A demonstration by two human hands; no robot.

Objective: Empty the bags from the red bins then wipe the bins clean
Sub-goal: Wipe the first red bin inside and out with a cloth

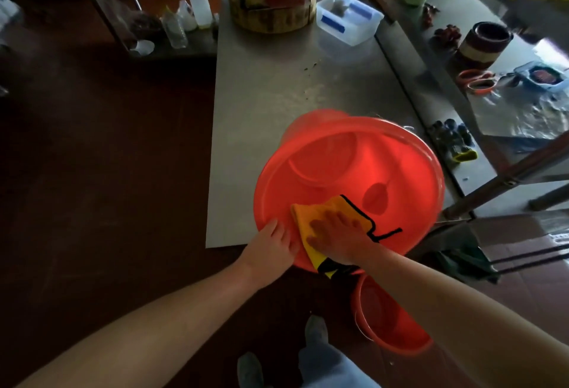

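Note:
A large red bin [348, 172] lies tipped on the steel table [261, 95], its mouth facing me and its inside bare. My left hand [272, 247] grips the near rim at the lower left, thumb over the edge. My right hand [335, 237] reaches inside with flat fingers and presses a yellow cloth with black trim [331, 207] against the lower inner wall. A second, smaller red bin [388, 320] stands on the floor below, partly hidden by my right forearm.
Behind the bin on the table are a clear plastic box [349, 18] and a round wooden block [272, 9] with a red box on it. To the right, a lower counter holds gloves [454, 141], orange scissors [477, 81] and a dark jar [483, 44]. Dark floor lies to the left.

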